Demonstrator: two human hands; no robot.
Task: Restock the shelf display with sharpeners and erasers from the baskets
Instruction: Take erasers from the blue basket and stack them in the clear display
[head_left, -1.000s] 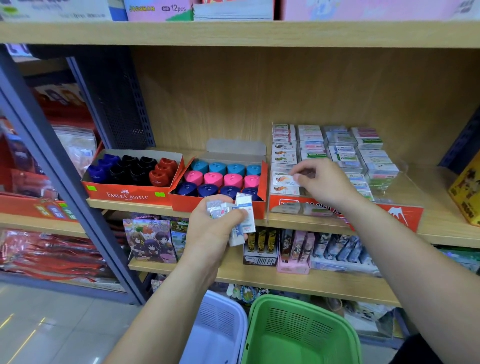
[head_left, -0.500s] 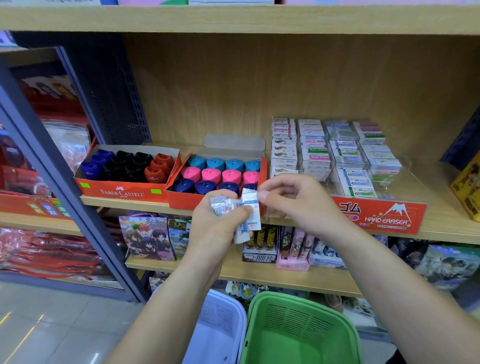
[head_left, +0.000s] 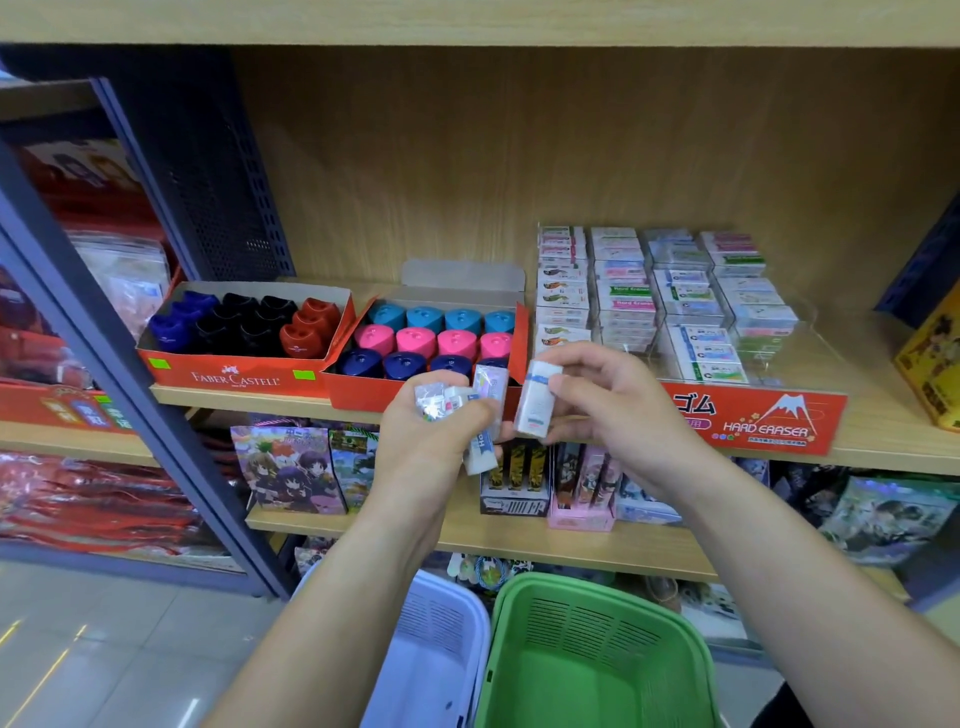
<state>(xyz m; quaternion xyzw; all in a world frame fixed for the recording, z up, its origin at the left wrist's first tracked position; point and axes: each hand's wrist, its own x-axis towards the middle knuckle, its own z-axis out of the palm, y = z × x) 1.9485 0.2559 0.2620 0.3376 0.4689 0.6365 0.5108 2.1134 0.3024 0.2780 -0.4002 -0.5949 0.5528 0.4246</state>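
Erasers (head_left: 470, 415), a small bunch of wrapped ones, sit clutched in the left hand (head_left: 426, 452) just in front of the left end of the tray (head_left: 753, 418). Beside it the right hand (head_left: 618, 410) pinches a single white eraser (head_left: 537, 397) upright between thumb and fingers, apart from the bunch and not yet over the tray. The tray's rear rows are stacked high. Its front right part shows bare clear plastic with only a few packs, so that is likely where the held stock belongs. Its front left corner is hidden behind the hands. Left of the tray on the same shelf (head_left: 893, 436), two boxes of sharpeners (head_left: 426, 340) look full, every slot that shows being taken, so that half of the job seems done. Below the tray, the green basket (head_left: 597, 587) shows no stock in the part in view. The white basket (head_left: 441, 592) beside it is mostly cut off, so its contents cannot be told. My judgement is that the task is in its late stretch: place this eraser, then the handful, then check the baskets.
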